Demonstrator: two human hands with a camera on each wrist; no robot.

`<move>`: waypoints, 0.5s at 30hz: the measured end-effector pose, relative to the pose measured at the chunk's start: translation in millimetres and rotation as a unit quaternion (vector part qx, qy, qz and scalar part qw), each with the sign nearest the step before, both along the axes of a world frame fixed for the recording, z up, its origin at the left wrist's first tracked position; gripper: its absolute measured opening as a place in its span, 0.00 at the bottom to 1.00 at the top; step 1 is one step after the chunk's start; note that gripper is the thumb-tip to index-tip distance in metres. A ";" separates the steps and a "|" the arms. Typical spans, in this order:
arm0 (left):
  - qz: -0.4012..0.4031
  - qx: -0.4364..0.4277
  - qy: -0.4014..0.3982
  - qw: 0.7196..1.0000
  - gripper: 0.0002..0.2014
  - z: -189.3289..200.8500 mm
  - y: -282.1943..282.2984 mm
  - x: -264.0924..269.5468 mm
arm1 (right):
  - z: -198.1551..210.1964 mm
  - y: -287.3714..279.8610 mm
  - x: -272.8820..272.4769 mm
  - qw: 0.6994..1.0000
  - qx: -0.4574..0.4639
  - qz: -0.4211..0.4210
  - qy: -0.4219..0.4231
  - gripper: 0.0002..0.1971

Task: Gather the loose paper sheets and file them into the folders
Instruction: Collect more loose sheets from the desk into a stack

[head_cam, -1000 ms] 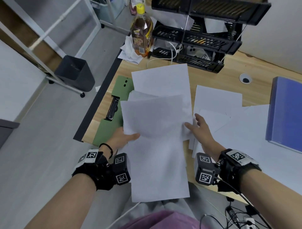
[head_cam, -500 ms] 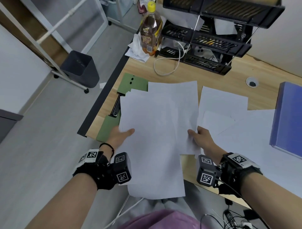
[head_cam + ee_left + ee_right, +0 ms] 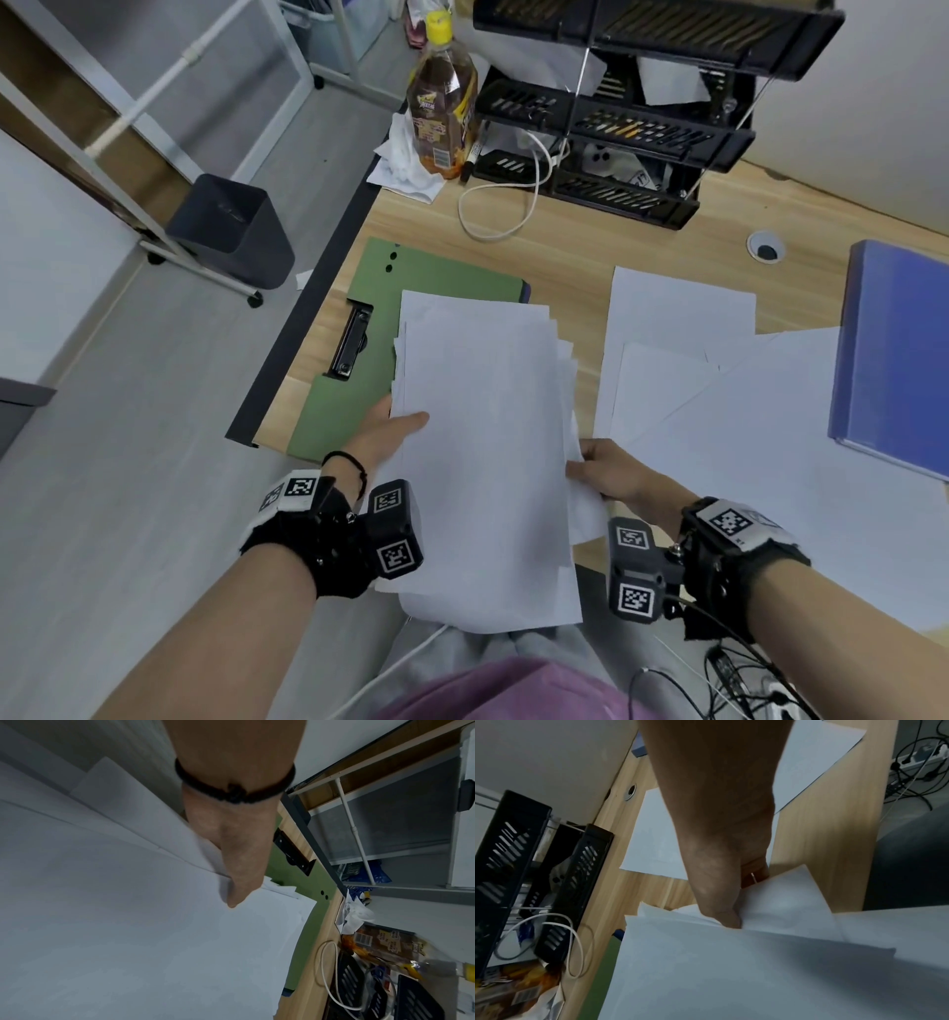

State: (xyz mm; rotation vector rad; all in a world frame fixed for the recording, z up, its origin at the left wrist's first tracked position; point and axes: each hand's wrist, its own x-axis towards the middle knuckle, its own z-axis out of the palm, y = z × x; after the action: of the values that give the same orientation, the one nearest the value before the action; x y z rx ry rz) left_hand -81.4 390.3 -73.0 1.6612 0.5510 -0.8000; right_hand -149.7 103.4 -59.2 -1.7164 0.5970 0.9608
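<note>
A stack of white paper sheets (image 3: 482,437) (image 3: 128,933) (image 3: 731,973) hangs over the desk's front edge, above an open green clip folder (image 3: 441,280) (image 3: 303,933). My left hand (image 3: 387,431) (image 3: 231,866) pinches the stack's left edge, thumb on top. My right hand (image 3: 603,470) (image 3: 721,892) grips the stack's right edge, thumb on top. More loose sheets (image 3: 678,329) (image 3: 649,841) lie on the desk to the right. A blue folder (image 3: 896,354) lies shut at the far right.
A black tiered tray rack (image 3: 621,128) stands at the back with a white cable (image 3: 493,216) in front. A brown drink bottle (image 3: 441,113) and crumpled tissue sit at the back left. A grey bin (image 3: 231,231) stands on the floor left.
The fanned sheets have been drawn together into one squarer stack and pulled toward me. My right hand went from reaching over the desk sheets to gripping the stack's right edge.
</note>
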 end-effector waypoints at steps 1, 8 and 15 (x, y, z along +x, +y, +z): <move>-0.010 -0.001 0.001 1.000 0.19 0.7 -0.4 -0.4 | -0.1 1.9 0.2 1.000 0.006 0.001 -0.001 0.05; -0.012 -0.016 -0.019 1.000 0.19 7.8 -8.3 2.3 | 6.6 -12.6 2.7 0.983 0.035 -0.179 -0.030 0.09; 0.022 -0.095 -0.039 0.994 0.16 23.3 -31.0 14.8 | 18.2 -19.7 1.6 0.969 0.140 -0.200 -0.046 0.19</move>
State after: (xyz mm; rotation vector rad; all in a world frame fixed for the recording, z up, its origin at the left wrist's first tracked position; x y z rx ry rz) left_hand -66.6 359.3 -49.7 1.4942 0.4409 -0.7292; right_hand -148.0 83.7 -41.0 -1.3155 0.6786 0.6388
